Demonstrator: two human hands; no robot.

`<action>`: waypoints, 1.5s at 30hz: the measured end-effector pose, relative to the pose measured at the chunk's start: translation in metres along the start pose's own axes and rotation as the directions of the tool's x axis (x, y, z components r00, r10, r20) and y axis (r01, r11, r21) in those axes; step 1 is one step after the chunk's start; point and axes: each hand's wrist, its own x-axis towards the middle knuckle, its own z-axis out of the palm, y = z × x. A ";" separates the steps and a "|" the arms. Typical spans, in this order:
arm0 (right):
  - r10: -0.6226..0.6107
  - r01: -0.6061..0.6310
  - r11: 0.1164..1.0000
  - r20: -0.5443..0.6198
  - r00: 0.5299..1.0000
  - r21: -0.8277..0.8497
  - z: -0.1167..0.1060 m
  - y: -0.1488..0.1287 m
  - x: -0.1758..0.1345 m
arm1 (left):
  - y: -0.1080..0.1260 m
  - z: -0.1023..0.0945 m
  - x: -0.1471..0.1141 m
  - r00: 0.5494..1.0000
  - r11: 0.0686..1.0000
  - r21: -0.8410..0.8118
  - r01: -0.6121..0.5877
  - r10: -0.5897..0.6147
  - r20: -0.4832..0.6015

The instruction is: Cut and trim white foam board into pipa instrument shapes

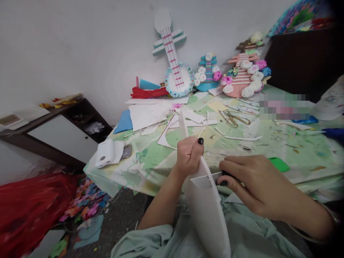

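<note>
A white foam board cutout [205,218] with a wide rounded body and a narrow neck stands on edge over my lap. My left hand [189,154] is wrapped round its neck, thumb on top. My right hand [249,182] grips a utility knife, whose flat pale blade [201,182] lies across the cutout's edge just below my left hand. Most of the knife's handle is hidden by my fingers. A bright green piece [278,164] shows past my right hand; whether it belongs to the handle I cannot tell.
The table [150,172] has a green patterned cover with foam scraps, scissors [233,118] and several pens. Decorated instrument models [176,71] lean against the wall. At the left edge lies a white device [105,153]. A low cabinet [64,138] and a red bag [34,208] are left.
</note>
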 end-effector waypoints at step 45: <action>-0.084 0.084 0.995 -0.005 0.996 -0.045 -0.003 -0.004 0.013 | -0.024 -0.005 -0.028 0.958 0.920 0.276 0.277 -0.241 -0.158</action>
